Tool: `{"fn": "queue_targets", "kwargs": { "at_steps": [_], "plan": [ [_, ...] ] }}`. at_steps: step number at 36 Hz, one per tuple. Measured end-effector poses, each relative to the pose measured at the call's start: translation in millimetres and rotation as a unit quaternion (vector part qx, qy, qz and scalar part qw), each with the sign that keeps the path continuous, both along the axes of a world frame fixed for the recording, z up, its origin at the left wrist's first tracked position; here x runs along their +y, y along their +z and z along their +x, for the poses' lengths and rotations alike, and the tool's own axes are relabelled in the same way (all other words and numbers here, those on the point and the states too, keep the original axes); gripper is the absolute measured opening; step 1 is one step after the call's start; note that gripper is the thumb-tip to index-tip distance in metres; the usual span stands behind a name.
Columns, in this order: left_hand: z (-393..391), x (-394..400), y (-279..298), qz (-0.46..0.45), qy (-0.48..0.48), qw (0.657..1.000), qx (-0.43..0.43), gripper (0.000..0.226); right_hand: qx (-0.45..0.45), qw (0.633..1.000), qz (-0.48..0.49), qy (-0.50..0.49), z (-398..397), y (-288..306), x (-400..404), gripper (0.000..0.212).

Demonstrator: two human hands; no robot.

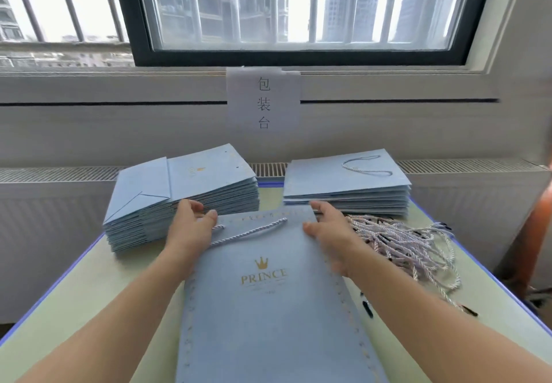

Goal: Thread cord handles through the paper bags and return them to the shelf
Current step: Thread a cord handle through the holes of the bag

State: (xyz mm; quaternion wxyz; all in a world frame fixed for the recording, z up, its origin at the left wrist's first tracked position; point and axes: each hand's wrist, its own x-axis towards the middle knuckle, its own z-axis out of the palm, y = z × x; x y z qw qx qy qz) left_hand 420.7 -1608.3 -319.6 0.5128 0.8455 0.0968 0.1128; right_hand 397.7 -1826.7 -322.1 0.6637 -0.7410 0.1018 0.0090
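We've got the bag [268,293] flat on the table [89,293], long axis running away from us, cord handle [248,231] at far end. Left hand [191,227] & right hand [328,230] pinch the top corners; finished pile [346,185] lies nearer the right.

The pale blue paper bag [268,308] at centre bears a gold crown, gold "PRINCE" lettering and dotted gold edging. Its cord handle [248,233] is twisted lilac-white. The table [89,302] is pale green, edged blue.
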Motion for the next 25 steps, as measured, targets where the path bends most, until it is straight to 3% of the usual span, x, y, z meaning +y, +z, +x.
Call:
{"fn": "queue_targets", "kwargs": {
  "at_steps": [2, 4, 6, 9, 15, 25],
  "plan": [
    [-12, -2, -4, 0.182, 0.003, 0.983, -0.012, 0.044, -0.029, 0.992, -0.119, -0.006, 3, -5, 4, 0.051],
    [-23, -8, -7, 0.343, -0.014, 0.939, -0.008, 0.057, -0.048, 0.959, -0.279, -0.005, 5, -6, 6, 0.055],
    [-32, -19, -8, 0.416, -0.074, 0.906, 0.038, 0.060, -0.067, 0.896, -0.438, 0.006, 5, -5, 10, 0.057],
    [-40, -36, -16, 0.425, -0.147, 0.887, 0.106, 0.062, -0.071, 0.823, -0.561, 0.054, 0, -4, 23, 0.059],
    [-39, -43, -34, 0.439, -0.152, 0.877, 0.125, 0.066, -0.038, 0.783, -0.600, 0.160, -5, -21, 47, 0.063],
    [-36, -41, -40, 0.473, -0.167, 0.858, 0.112, 0.064, -0.026, 0.808, -0.564, 0.170, -1, -33, 47, 0.064]
  ]
}}
